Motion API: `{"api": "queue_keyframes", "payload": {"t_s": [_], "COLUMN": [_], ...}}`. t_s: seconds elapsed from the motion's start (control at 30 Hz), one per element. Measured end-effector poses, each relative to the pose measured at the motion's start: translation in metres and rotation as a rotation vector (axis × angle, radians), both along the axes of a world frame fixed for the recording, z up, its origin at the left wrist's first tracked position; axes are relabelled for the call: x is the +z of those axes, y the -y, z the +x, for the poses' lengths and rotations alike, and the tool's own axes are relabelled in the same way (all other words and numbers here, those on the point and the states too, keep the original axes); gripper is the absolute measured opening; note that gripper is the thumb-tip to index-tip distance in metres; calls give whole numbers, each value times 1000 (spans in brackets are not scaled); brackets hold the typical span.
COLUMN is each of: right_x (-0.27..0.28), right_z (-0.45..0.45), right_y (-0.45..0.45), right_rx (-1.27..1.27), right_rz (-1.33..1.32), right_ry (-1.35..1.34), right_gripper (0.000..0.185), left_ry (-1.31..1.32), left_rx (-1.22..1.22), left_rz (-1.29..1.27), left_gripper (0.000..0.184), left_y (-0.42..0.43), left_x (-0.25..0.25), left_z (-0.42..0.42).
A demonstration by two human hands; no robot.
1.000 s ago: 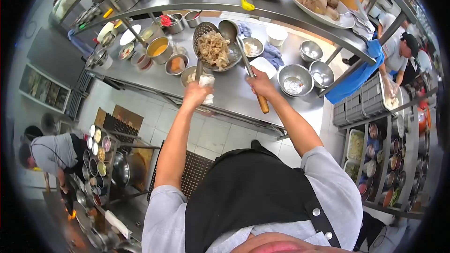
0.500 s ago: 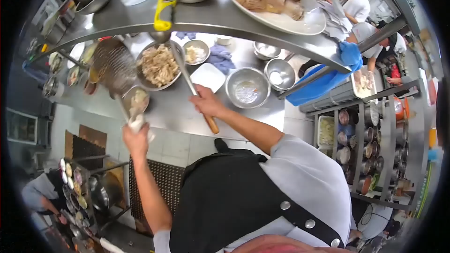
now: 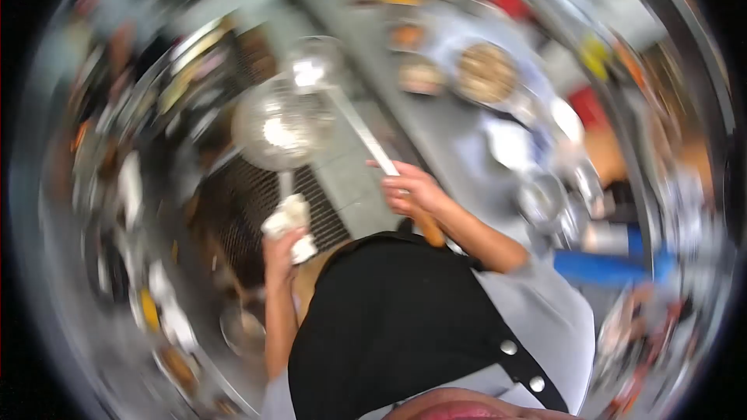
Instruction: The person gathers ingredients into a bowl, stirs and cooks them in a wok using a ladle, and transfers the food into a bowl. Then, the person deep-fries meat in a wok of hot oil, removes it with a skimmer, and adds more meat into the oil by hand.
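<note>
Beside the steel counter (image 3: 445, 131), your left hand (image 3: 280, 253) clasps a strainer (image 3: 278, 131) through white cloth (image 3: 288, 219); your right hand (image 3: 412, 190), nearer the counter, encircles a ladle handle (image 3: 363, 131).

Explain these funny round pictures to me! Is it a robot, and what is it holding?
No robot, just a person with two bare hands. One camera, worn on the person's head, looks forward and down, so you see the black apron too. The left hand grips the handle of a round metal strainer with a white cloth. The right hand holds a metal ladle with a wooden handle. On the metal counter are pale food, a white dish and some bowls. This newest picture is blurry there, so small things are hard to tell.
</note>
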State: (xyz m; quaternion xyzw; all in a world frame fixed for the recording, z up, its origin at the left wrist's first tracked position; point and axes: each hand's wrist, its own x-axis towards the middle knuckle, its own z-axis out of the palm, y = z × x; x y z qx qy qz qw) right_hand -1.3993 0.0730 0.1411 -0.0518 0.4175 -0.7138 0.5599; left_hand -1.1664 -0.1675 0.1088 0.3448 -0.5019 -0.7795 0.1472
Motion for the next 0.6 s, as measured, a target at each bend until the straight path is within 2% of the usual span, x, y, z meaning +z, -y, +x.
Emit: {"api": "queue_keyframes", "payload": {"t_s": [0.1,0.13,0.2,0.27,0.3,0.33,0.43,0.5,0.6], "right_x": [5,-1,-17,-36,-39,-36,-26,-9,14], "right_z": [79,89,155,213,243,274,357,419,494], "right_y": [77,94,145,199,227,251,342,383,424], "right_rx": [171,212,369,512,610,676,936,1064,1225], "right_rz": [41,52,22,-64,-108,-82,-86,-66,0], "right_ry": [68,65,81,201,267,362,467,414,323], "right_gripper": [54,56,53,51,50,51,51,50,47], "left_ry": [127,116,-3,92,49,105,11,121,39], "left_rx": [149,244,453,554,670,717,944,1155,1415], "left_rz": [68,135,68,75,65,182,209,-8,56], "left_gripper": [39,42,43,43,43,41,40,38,38], "left_y": [16,10,6,2,-3,-10,-9,-19,-31], "left_x": [-3,-14,0,-2,-10,2,-5,14,29], "left_z": [148,176,266,351,386,418,483,513,533]}}
